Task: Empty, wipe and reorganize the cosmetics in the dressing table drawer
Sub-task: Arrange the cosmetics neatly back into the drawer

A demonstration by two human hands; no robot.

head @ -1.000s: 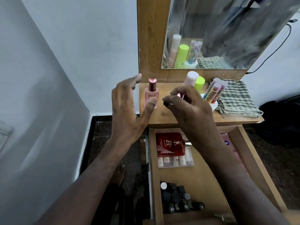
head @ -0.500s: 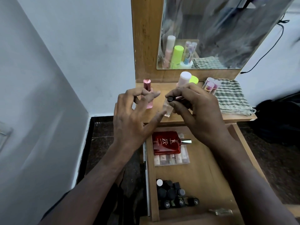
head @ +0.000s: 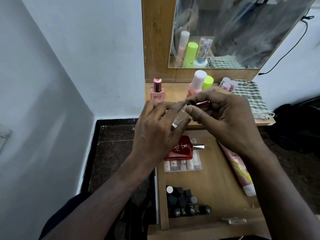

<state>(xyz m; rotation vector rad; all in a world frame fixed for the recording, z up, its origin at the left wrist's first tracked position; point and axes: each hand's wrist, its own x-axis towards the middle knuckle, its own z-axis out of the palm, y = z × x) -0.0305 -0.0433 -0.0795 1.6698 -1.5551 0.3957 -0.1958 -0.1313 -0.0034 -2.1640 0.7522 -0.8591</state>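
This is a home, a bedroom corner by the look of it, built around a wooden dressing table (head: pixel 174 94) against a plain painted wall (head: pixel 78 49). Above its top sits a mirror (head: pixel 233 32); on the top stand a pink DGZ perfume bottle (head: pixel 157 91) and a folded checked cloth (head: pixel 251 99). Below the top, the open drawer (head: pixel 213 179) holds a red perfume bottle (head: pixel 181 149) and dark nail polish bottles (head: pixel 183 201).

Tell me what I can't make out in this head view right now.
- Small clear bottle: mostly hidden by the left hand and right hand.
- Red perfume bottle: label partly covered by the left hand.
- Dark bottles: labels too small.
- Pink tube: text cut by the right forearm.
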